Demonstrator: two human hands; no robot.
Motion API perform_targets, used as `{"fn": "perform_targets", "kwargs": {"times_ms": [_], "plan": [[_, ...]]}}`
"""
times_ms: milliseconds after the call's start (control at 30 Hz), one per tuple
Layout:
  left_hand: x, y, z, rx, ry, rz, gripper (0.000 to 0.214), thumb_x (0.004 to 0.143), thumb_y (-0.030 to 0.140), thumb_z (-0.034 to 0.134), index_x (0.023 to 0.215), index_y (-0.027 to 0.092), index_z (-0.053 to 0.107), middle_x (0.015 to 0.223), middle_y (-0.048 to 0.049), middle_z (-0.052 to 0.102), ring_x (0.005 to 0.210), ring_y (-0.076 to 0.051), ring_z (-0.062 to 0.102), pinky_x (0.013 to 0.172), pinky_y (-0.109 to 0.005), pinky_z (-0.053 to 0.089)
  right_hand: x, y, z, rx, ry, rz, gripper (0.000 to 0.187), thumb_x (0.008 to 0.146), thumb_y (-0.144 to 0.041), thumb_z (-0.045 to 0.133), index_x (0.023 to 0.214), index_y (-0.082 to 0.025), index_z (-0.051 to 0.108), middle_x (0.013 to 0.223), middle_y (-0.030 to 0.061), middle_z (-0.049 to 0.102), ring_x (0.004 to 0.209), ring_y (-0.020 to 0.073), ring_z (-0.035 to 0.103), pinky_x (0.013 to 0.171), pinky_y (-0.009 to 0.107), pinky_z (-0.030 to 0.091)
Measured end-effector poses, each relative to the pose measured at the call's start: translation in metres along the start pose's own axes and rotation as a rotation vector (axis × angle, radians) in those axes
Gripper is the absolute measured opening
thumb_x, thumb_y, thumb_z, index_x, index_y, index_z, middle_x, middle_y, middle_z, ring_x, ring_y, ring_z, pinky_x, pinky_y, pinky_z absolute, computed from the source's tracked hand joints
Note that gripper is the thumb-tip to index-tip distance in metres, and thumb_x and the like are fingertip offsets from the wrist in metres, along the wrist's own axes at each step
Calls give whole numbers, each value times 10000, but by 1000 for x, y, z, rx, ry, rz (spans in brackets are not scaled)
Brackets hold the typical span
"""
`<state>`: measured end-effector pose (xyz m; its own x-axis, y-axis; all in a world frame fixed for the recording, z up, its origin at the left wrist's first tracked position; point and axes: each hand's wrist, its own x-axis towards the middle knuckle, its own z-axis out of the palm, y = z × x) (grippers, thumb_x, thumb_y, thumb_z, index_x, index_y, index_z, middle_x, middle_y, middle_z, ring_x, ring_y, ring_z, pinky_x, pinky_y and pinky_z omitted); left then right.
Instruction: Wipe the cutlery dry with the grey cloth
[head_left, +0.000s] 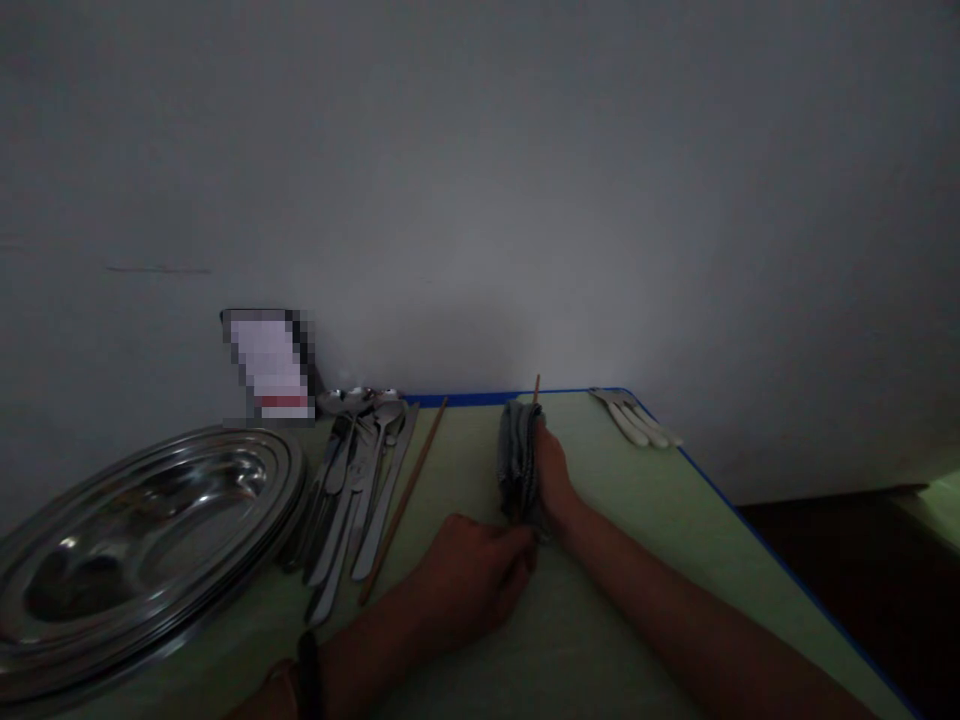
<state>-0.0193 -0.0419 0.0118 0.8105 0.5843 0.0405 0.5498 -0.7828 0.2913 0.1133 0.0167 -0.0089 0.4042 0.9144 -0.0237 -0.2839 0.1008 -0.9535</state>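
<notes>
Grey cloth (pixel 517 450) is folded around a thin wooden stick (pixel 537 384) over the desk (pixel 600 520), between the cutlery (pixel 360 490) and the pale-handled forks (pixel 637 425). The cloth is gripped by the closed right hand (pixel 555 480); the stick's near end seems to be pinched by the curled left hand (pixel 476 575), though the exact hold is hidden. Wiping appears to be under way. For a good result, the near end is best kept steady while the cloth is drawn along lengthwise — snug, not crushing — and the stick is turned between strokes so every side is reached. Sideways force is best avoided.
</notes>
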Motion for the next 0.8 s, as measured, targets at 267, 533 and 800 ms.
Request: {"fn": "perform_targets", "kwargs": {"times_ms": [267,533,800], "plan": [[3,-2,-3,31,-13,17,145,829,188,400,857,214,540,716,10,649,626,-150,616,608,-245,419,5,-5,1,-163,6,-26,421,688,-566,513,560,-166,529,489,-23,483,479,102,416,436,224,330],[0,3,-6,198,-111,124,47,818,211,445,830,213,490,724,2,661,634,-190,631,598,-289,432,35,-9,-20,-3,103,21,389,758,-498,480,558,-169,535,444,-35,499,391,90,451,398,216,354],[-8,4,-7,1,-29,111,160,847,166,398,939,223,515,815,12,669,718,-156,637,670,-255,440,55,-19,-44,243,198,16,345,775,-476,487,581,-192,502,406,-50,498,339,85,451,343,199,340]]}}
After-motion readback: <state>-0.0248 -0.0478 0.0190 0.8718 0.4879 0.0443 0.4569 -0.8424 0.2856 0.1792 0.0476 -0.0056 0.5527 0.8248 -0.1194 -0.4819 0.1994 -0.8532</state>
